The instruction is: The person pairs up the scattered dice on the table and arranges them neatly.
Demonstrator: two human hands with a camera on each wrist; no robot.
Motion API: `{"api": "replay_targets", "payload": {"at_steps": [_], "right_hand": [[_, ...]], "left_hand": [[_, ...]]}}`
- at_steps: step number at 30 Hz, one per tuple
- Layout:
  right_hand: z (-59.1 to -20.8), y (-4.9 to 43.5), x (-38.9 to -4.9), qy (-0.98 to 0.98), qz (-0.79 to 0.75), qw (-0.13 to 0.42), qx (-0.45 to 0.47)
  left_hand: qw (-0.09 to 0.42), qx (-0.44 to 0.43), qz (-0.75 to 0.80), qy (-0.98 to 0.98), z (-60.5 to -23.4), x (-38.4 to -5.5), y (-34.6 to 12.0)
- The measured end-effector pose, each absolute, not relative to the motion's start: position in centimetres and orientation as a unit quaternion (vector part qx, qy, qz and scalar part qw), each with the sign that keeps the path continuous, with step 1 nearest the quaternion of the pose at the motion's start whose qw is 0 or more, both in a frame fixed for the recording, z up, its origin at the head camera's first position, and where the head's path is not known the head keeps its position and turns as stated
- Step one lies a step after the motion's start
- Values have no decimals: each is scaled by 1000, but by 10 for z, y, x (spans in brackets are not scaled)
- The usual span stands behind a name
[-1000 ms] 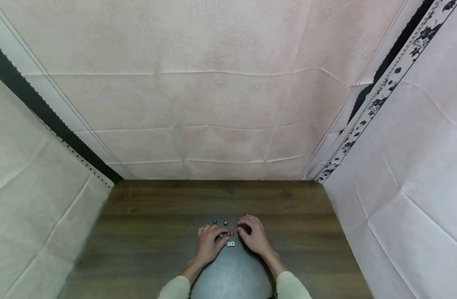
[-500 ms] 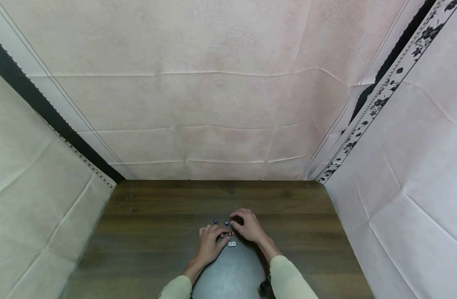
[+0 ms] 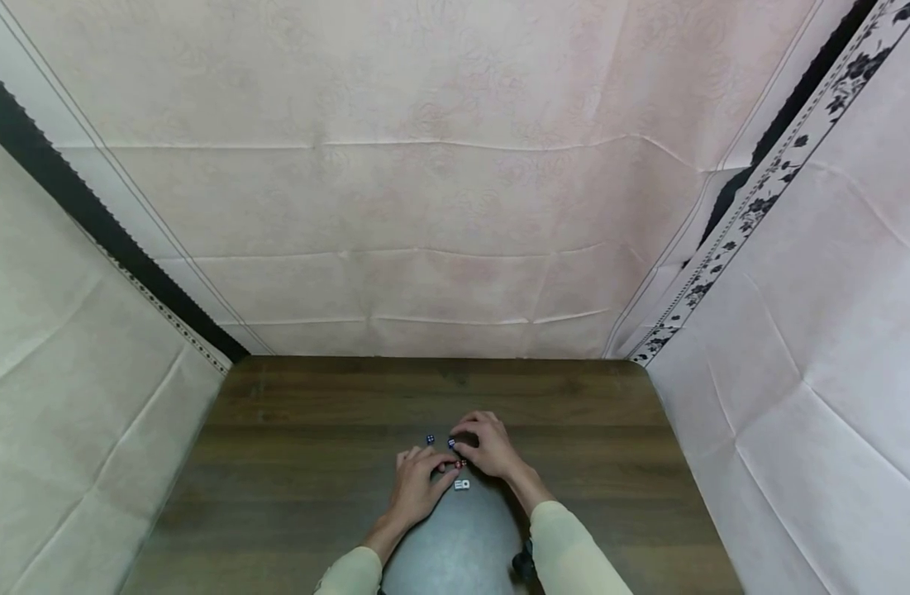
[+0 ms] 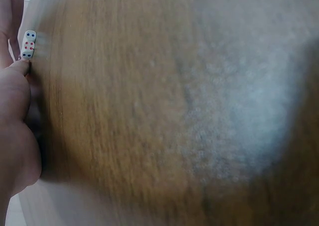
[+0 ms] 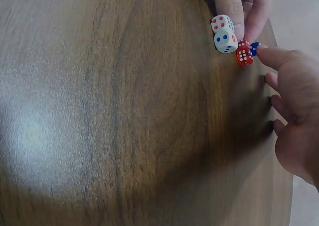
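My left hand [image 3: 416, 483] rests on the table, thumb and index finger pinching one of two red dice [image 5: 244, 56] that stand side by side. Across from it, my right hand [image 3: 492, 450] has its thumb and index finger at the sides of a blue die [image 3: 450, 444], just beyond the red pair. A second blue die [image 3: 430, 440] lies to the left, past the left fingers. Nearer the body, two white dice [image 5: 226, 39] sit against each other beside the left thumb. In the left wrist view, the white dice [image 4: 29, 44] show at the left edge.
The brown wooden table [image 3: 313, 397] carries a pale glare patch between the forearms. Light cloth hangs at the back [image 3: 425, 207] and on both sides, with a floral border [image 3: 722, 240] at the right.
My right hand has moved left and slightly away from the body, from beside the red dice to the nearer blue die. The left hand has stayed at the red dice.
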State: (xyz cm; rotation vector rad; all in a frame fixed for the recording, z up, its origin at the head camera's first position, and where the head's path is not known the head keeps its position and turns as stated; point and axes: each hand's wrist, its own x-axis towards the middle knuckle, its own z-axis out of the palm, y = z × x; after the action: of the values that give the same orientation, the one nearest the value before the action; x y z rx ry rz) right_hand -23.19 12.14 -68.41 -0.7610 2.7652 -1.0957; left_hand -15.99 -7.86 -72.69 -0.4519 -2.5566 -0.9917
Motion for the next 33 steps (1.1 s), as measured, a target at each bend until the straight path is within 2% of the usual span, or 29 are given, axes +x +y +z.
{"api": "replay_targets", "payload": {"at_steps": [16,23,33], "right_hand": [[-688,119,-229,904,-340,0,-259],[-689,119,-229,905,-357,18,-231],[-686,126,-226,901,-389,13,-193]], "left_hand": [[143,-142,-365,-909,-725,-160,-78],[145,-140,-365,-909,-727,-161,-78],[141,-134,-365,-911,-727,-162,-77]]}}
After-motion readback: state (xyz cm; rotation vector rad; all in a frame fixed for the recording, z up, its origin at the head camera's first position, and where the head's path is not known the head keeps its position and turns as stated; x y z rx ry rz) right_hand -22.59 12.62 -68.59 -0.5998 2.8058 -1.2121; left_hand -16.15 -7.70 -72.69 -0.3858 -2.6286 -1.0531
